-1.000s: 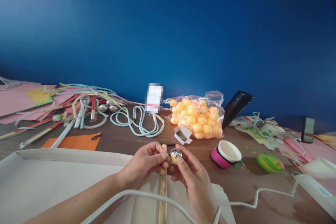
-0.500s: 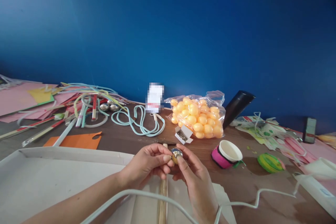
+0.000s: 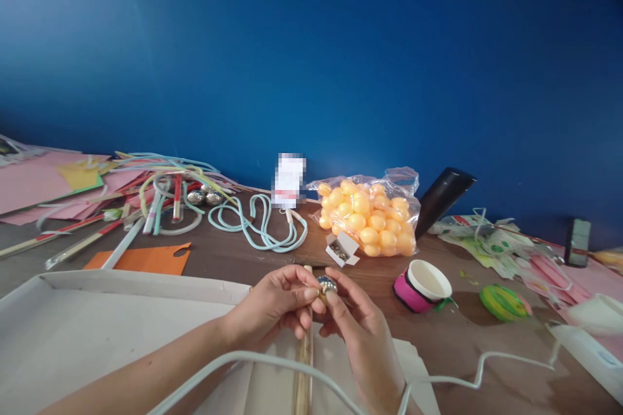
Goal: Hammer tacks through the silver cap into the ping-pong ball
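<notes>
A small shiny metal bell (image 3: 326, 284) sits between my two hands, low in the middle of the view. My left hand (image 3: 285, 301) pinches its left side between thumb and forefinger. From the right, my right hand (image 3: 357, 318) closes on it with thumb and fingertips. The bell's underside is mostly covered by my fingers. Beneath the hands runs a wooden stick (image 3: 304, 363). Just beyond them stands a small open white box (image 3: 342, 249) with tiny metal pieces inside.
Behind lie a bag of orange balls (image 3: 372, 217), a pale blue cord (image 3: 272, 246), and a tilted black cylinder (image 3: 442, 198). A pink-wrapped cup (image 3: 413, 292) and a green tape roll (image 3: 503, 302) are at right. At left are a white tray (image 3: 121, 337) and orange paper (image 3: 156, 260). A white cable (image 3: 253, 356) crosses the foreground.
The bell has turned slightly in my fingers, and less of its lower gold-coloured part shows. Both hands keep their grip in almost the same place.
</notes>
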`<state>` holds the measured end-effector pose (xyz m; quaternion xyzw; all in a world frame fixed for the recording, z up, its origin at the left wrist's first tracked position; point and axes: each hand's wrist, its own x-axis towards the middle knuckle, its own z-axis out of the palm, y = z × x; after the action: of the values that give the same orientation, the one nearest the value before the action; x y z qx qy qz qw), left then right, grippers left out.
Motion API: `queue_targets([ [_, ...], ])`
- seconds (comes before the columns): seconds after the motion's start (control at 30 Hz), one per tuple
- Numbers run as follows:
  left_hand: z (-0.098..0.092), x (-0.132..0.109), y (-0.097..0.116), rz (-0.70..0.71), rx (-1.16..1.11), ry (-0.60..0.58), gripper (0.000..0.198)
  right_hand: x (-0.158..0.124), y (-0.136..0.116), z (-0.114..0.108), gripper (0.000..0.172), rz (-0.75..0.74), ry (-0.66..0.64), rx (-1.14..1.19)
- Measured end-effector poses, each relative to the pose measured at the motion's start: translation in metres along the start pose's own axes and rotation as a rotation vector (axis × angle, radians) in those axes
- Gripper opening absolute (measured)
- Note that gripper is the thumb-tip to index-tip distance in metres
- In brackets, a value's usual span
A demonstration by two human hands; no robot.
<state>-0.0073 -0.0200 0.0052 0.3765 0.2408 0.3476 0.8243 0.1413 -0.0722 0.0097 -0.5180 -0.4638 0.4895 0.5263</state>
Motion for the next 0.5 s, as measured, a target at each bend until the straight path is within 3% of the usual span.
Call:
queue_targets([
  [0.5, -0.0017, -0.0001, 0.0004, -0.025, 0.011, -0.036, 0.01, -0.002, -0.0044, -0.0001, 0.034, 0.014, 0.009, -0.009],
])
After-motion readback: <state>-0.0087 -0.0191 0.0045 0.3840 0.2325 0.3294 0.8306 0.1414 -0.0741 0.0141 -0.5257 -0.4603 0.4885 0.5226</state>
